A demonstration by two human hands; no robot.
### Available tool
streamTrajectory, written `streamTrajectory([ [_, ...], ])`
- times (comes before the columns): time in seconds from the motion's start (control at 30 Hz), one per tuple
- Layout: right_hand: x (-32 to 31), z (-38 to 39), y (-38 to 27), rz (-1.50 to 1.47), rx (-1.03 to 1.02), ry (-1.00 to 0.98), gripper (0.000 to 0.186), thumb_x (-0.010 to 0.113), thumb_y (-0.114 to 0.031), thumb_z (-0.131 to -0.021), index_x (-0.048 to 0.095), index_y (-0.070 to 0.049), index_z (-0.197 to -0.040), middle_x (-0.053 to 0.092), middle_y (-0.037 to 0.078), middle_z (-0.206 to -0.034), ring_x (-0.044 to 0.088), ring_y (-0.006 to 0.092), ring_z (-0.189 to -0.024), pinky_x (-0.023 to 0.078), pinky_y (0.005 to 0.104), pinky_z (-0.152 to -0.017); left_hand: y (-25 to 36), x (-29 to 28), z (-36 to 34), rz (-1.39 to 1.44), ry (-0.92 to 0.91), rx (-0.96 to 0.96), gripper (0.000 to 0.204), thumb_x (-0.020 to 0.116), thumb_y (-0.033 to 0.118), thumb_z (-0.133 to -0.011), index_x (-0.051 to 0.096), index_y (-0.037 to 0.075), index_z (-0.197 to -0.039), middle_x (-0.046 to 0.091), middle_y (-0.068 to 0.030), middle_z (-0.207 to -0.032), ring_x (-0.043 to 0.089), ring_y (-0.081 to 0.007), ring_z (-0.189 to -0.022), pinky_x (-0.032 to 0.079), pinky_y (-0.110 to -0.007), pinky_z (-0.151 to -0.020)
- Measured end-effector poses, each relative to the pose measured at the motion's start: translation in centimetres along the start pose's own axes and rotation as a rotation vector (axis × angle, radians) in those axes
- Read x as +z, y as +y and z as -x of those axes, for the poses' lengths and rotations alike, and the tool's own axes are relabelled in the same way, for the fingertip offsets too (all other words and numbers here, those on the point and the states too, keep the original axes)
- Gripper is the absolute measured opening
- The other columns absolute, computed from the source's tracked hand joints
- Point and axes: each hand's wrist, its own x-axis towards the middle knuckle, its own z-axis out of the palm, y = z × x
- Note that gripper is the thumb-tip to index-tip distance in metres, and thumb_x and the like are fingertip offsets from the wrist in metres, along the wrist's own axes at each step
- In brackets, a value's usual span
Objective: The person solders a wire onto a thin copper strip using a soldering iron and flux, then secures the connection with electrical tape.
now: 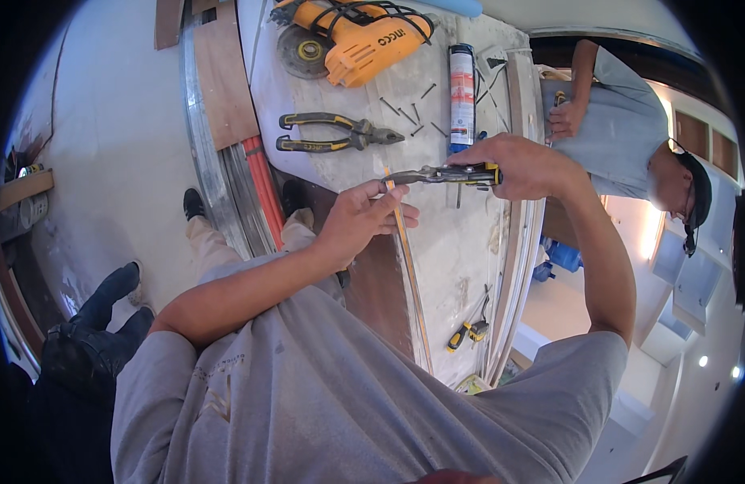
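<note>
My left hand (358,222) pinches a long, thin wood-coloured strip (411,270) near its far end, between thumb and fingers. In my right hand (527,165) are tin snips (437,174) with black and yellow handles, fingers wrapped round the grips. Their jaws meet the strip just beyond my left fingertips; whether they bite into it I cannot tell. Combination pliers (338,132) lie on the white worktop (461,242) beyond my left hand. Several loose screws (409,111) are scattered to the right of the pliers. A sealant cartridge (462,97) lies beyond my right hand.
An orange angle grinder (360,44) with its cord sits at the far end. A small yellow-black tool (468,332) lies on the near right worktop. Metal profiles (219,153) and red lengths (264,189) run along the left. A co-worker (614,121) stands right; dark-trousered legs (106,315) are at left.
</note>
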Motion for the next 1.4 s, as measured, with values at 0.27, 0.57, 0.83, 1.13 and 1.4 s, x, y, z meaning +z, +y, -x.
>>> streamTrajectory([
  [0.27,0.0,0.0,-0.3,0.022,0.01,0.015,0.066,0.057,0.01,-0.059,0.06,-0.007,-0.122,0.065,0.019,-0.107,0.06,0.0367,-0.101,0.047,0.0408,-0.09,0.1,0.1,0.0,-0.012,0.01,-0.009,0.045,0.045,0.028,-0.101,0.045,-0.009,-0.127,0.064,-0.0222,-0.105,0.066,-0.0271,-0.099,0.053,-0.034,-0.088],
  [0.57,0.0,-0.1,-0.2,0.028,0.017,0.014,0.065,0.058,0.009,-0.059,0.06,-0.007,-0.122,0.066,0.019,-0.104,0.06,0.0369,-0.098,0.047,0.0411,-0.087,0.1,0.1,0.1,-0.011,0.01,-0.012,0.045,0.044,0.028,-0.101,0.045,-0.008,-0.127,0.064,-0.022,-0.105,0.066,-0.0271,-0.099,0.053,-0.034,-0.088],
  [0.83,0.2,-0.2,0.2,0.049,0.003,0.025,0.062,0.06,0.009,-0.062,0.06,-0.007,-0.121,0.066,0.018,-0.105,0.06,0.0366,-0.097,0.047,0.0415,-0.086,-0.2,0.1,-0.1,0.01,0.013,-0.01,0.045,0.045,0.029,-0.101,0.046,-0.007,-0.127,0.065,-0.0214,-0.104,0.066,-0.0268,-0.098,0.054,-0.034,-0.087],
  [1.13,0.1,-0.1,-0.5,0.095,0.074,0.013,0.062,0.059,0.011,-0.063,0.059,-0.009,-0.122,0.064,0.015,-0.11,0.057,0.0356,-0.103,0.045,0.0428,-0.09,-0.2,0.0,-0.1,0.005,0.014,-0.007,0.046,0.047,0.03,-0.1,0.046,-0.008,-0.127,0.065,-0.0209,-0.104,0.066,-0.0263,-0.098,0.054,-0.034,-0.087],
  [1.4,0.0,-0.1,-0.8,0.077,0.075,0.013,0.063,0.056,0.014,-0.064,0.059,-0.009,-0.122,0.064,0.015,-0.111,0.057,0.0358,-0.104,0.045,0.0427,-0.09,-0.2,0.1,-0.1,0.031,0.02,-0.001,0.045,0.048,0.029,-0.1,0.047,-0.008,-0.124,0.065,-0.021,-0.103,0.067,-0.0265,-0.097,0.054,-0.034,-0.086],
])
